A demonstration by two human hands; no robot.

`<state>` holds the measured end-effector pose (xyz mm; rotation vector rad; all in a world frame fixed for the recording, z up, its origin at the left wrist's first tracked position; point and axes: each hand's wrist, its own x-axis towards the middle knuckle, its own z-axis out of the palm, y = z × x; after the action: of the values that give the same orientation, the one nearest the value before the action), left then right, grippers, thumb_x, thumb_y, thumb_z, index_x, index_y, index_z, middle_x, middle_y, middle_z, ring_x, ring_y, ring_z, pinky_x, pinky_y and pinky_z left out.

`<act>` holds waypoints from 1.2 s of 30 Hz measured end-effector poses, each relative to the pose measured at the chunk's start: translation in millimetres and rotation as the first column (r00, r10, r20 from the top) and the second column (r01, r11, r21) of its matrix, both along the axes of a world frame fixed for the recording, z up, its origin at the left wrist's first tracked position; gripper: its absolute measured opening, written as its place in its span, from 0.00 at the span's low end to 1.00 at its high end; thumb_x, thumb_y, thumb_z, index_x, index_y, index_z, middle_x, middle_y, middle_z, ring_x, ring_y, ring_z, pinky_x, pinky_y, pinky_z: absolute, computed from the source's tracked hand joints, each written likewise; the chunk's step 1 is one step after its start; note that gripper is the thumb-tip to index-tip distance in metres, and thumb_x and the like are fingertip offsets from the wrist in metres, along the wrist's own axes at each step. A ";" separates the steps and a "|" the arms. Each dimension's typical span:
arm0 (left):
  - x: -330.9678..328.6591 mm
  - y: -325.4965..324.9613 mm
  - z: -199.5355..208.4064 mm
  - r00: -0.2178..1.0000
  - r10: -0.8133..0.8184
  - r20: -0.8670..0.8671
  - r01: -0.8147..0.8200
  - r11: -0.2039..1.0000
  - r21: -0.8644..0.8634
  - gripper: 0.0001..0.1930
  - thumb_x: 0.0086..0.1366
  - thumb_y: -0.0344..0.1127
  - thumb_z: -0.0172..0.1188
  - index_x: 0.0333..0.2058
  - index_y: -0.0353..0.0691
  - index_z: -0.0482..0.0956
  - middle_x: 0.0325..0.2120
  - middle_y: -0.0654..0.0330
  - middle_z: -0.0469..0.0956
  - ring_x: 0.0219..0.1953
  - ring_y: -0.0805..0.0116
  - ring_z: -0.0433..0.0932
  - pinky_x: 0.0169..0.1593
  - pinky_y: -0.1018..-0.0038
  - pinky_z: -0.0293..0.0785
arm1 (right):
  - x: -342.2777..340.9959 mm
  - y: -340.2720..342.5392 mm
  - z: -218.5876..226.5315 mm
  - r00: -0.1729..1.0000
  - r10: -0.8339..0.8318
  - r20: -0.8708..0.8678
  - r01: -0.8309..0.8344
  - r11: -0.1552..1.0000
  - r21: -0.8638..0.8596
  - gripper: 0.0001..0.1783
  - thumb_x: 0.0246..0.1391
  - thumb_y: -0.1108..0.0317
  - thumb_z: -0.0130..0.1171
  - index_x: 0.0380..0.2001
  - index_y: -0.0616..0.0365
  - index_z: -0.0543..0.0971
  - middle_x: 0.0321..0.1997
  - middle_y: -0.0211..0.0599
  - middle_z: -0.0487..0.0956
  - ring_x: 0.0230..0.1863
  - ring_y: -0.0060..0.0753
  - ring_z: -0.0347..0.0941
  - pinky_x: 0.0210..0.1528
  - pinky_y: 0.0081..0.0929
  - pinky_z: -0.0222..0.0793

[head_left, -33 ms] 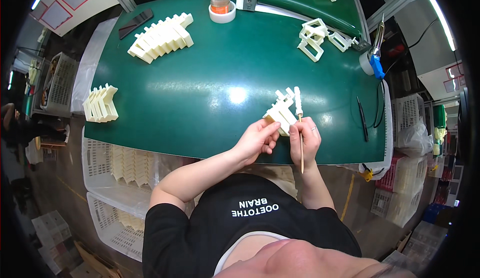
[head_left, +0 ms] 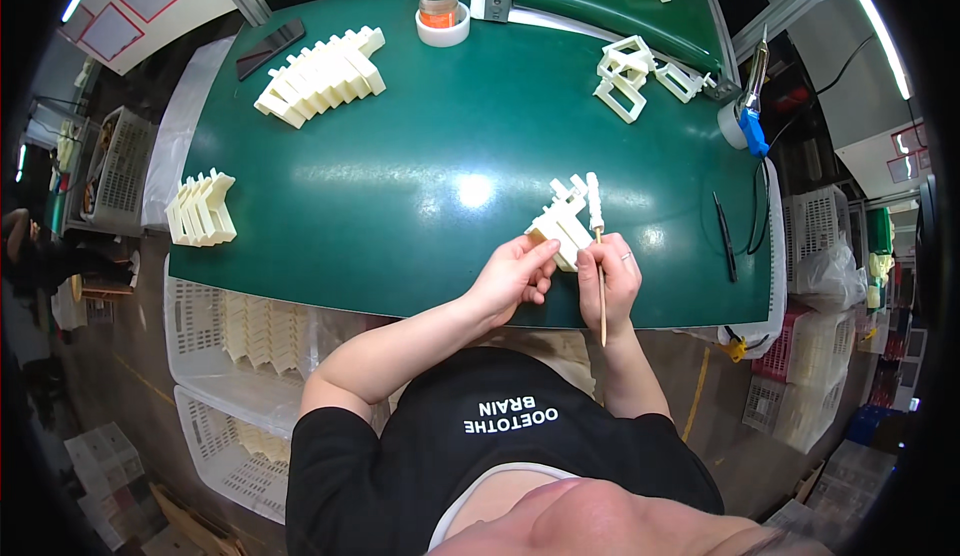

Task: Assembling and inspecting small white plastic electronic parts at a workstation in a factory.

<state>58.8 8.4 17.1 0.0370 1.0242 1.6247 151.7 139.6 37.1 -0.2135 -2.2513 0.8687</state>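
Observation:
Over the front edge of the green table, my left hand (head_left: 520, 274) pinches a cream plastic part (head_left: 560, 226) with blocky prongs at its far end. My right hand (head_left: 612, 274) is closed round a thin wooden stick (head_left: 603, 316), its fingers right beside the part. The stick's bare pointed end hangs toward me. Its far end carries a lumpy white tip (head_left: 594, 194), which looks like wrapped cotton and stands alongside the prongs; whether it touches them I cannot tell.
On the green table (head_left: 400, 206) stand a long row of cream parts (head_left: 325, 76), a shorter row (head_left: 202, 208), open cream frames (head_left: 625, 78), a dark phone (head_left: 270, 48), a glass jar in a white ring (head_left: 440, 1), black tweezers (head_left: 725, 236) and a blue-handled tool (head_left: 755, 126).

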 end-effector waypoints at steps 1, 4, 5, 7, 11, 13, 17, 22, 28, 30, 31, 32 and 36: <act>-1.5 2.1 -2.2 0.998 0.068 -0.018 -0.068 0.997 -0.025 0.14 0.70 0.44 0.54 0.45 0.40 0.71 0.23 0.71 0.68 0.21 0.82 0.67 0.22 0.84 0.65 | -0.1 0.1 0.5 1.000 0.000 -0.001 0.000 1.000 -0.002 0.09 0.53 0.74 0.61 0.22 0.60 0.72 0.22 0.40 0.70 0.24 0.43 0.68 0.26 0.34 0.63; -6.8 -7.0 -1.8 0.983 0.176 -0.050 -0.175 0.984 0.006 0.11 0.70 0.43 0.54 0.39 0.40 0.71 0.20 0.70 0.67 0.18 0.83 0.67 0.20 0.85 0.66 | -0.2 5.0 0.8 1.000 0.023 0.000 -0.023 0.999 0.027 0.09 0.53 0.74 0.60 0.22 0.60 0.72 0.22 0.39 0.70 0.24 0.43 0.68 0.25 0.34 0.63; -7.7 -14.1 -0.6 0.967 0.245 -0.074 -0.244 0.969 0.026 0.11 0.70 0.41 0.54 0.40 0.40 0.72 0.20 0.70 0.67 0.18 0.83 0.66 0.20 0.85 0.65 | 0.1 5.9 -0.1 0.999 0.019 -0.027 -0.017 0.998 0.065 0.09 0.53 0.73 0.60 0.22 0.60 0.72 0.22 0.39 0.70 0.23 0.42 0.68 0.25 0.34 0.63; -6.6 -28.7 4.3 0.930 0.315 -0.189 -0.310 0.949 0.056 0.10 0.71 0.40 0.53 0.41 0.38 0.71 0.21 0.69 0.69 0.18 0.83 0.67 0.20 0.85 0.66 | 0.3 3.4 -0.3 0.998 0.019 -0.057 -0.013 0.995 0.100 0.10 0.54 0.71 0.60 0.21 0.59 0.73 0.21 0.39 0.70 0.23 0.42 0.68 0.24 0.34 0.63; -0.7 -49.7 0.9 0.896 0.291 -0.335 -0.269 0.957 0.112 0.09 0.71 0.35 0.53 0.44 0.36 0.71 0.24 0.67 0.73 0.20 0.84 0.69 0.22 0.84 0.70 | -2.5 -23.2 3.6 0.907 0.400 -0.132 -0.382 0.913 0.147 0.14 0.54 0.63 0.60 0.17 0.53 0.73 0.18 0.34 0.69 0.17 0.37 0.67 0.18 0.31 0.61; 3.4 -57.8 5.0 0.887 0.296 -0.355 -0.274 0.955 0.112 0.09 0.71 0.34 0.52 0.44 0.35 0.71 0.25 0.66 0.74 0.19 0.84 0.70 0.22 0.84 0.70 | -11.4 -42.8 4.8 0.860 0.505 -0.079 -0.489 0.858 0.161 0.14 0.51 0.65 0.61 0.16 0.54 0.71 0.18 0.33 0.67 0.17 0.36 0.65 0.18 0.31 0.60; 4.6 -82.5 7.1 0.931 0.256 -0.260 -0.225 0.964 0.146 0.09 0.71 0.32 0.51 0.44 0.34 0.71 0.26 0.65 0.75 0.19 0.84 0.70 0.21 0.86 0.71 | -17.0 -37.9 1.5 0.912 0.408 -0.030 -0.393 0.894 0.214 0.18 0.49 0.68 0.61 0.13 0.55 0.65 0.17 0.33 0.64 0.16 0.36 0.61 0.18 0.31 0.57; 0.1 -102.8 7.8 0.940 0.220 -0.260 -0.193 0.973 0.125 0.08 0.69 0.32 0.54 0.43 0.35 0.72 0.28 0.64 0.76 0.22 0.84 0.72 0.23 0.83 0.72 | -20.8 -44.4 10.0 0.917 0.398 0.034 -0.384 0.857 0.344 0.15 0.48 0.69 0.61 0.15 0.56 0.67 0.19 0.35 0.66 0.17 0.37 0.64 0.19 0.32 0.59; -24.4 -127.9 0.5 -0.367 -0.053 -0.929 -0.196 0.980 0.022 0.08 0.53 0.32 0.65 0.31 0.43 0.76 0.26 0.64 0.71 0.27 0.70 0.75 0.29 0.72 0.73 | -22.8 -47.6 25.7 0.896 0.437 -0.074 -0.431 0.898 0.084 0.14 0.51 0.74 0.56 0.14 0.58 0.67 0.15 0.36 0.64 0.15 0.37 0.62 0.18 0.32 0.57; -28.2 -132.5 5.5 -0.441 -0.076 -0.894 -0.180 0.984 0.005 0.10 0.47 0.33 0.65 0.30 0.44 0.75 0.24 0.63 0.68 0.27 0.66 0.74 0.28 0.71 0.73 | -22.8 -59.6 33.5 0.831 0.549 -0.096 -0.547 0.836 0.045 0.13 0.49 0.75 0.55 0.13 0.57 0.67 0.14 0.36 0.63 0.13 0.36 0.61 0.16 0.32 0.56; -29.9 -137.7 7.2 -0.466 -0.063 -0.883 -0.127 0.992 -0.003 0.11 0.47 0.33 0.66 0.31 0.44 0.75 0.24 0.63 0.68 0.27 0.66 0.74 0.28 0.71 0.73 | -22.3 -63.5 37.0 0.809 0.583 -0.077 -0.583 0.812 0.025 0.13 0.48 0.75 0.55 0.13 0.57 0.67 0.14 0.36 0.63 0.13 0.36 0.61 0.16 0.31 0.55; -33.6 -142.4 8.5 -0.492 -0.047 -0.869 -0.075 0.997 -0.012 0.12 0.47 0.33 0.66 0.31 0.44 0.75 0.24 0.63 0.68 0.26 0.67 0.74 0.28 0.71 0.73 | -22.0 -56.6 39.4 0.825 0.565 -0.001 -0.565 0.825 0.031 0.14 0.49 0.77 0.56 0.13 0.58 0.67 0.14 0.37 0.64 0.13 0.36 0.62 0.17 0.31 0.56; -70.6 -156.2 3.9 -0.425 0.116 -0.898 -0.262 0.933 0.245 0.19 0.49 0.31 0.66 0.41 0.37 0.78 0.31 0.55 0.77 0.28 0.55 0.75 0.33 0.65 0.75 | -20.8 -45.4 37.7 0.891 0.443 0.094 -0.442 0.896 -0.035 0.15 0.51 0.80 0.54 0.12 0.59 0.69 0.13 0.37 0.65 0.14 0.38 0.62 0.18 0.31 0.57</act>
<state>-11.8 -147.8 21.0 1.6964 2.6277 1.5613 130.9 94.2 74.8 0.2727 -2.4321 1.1272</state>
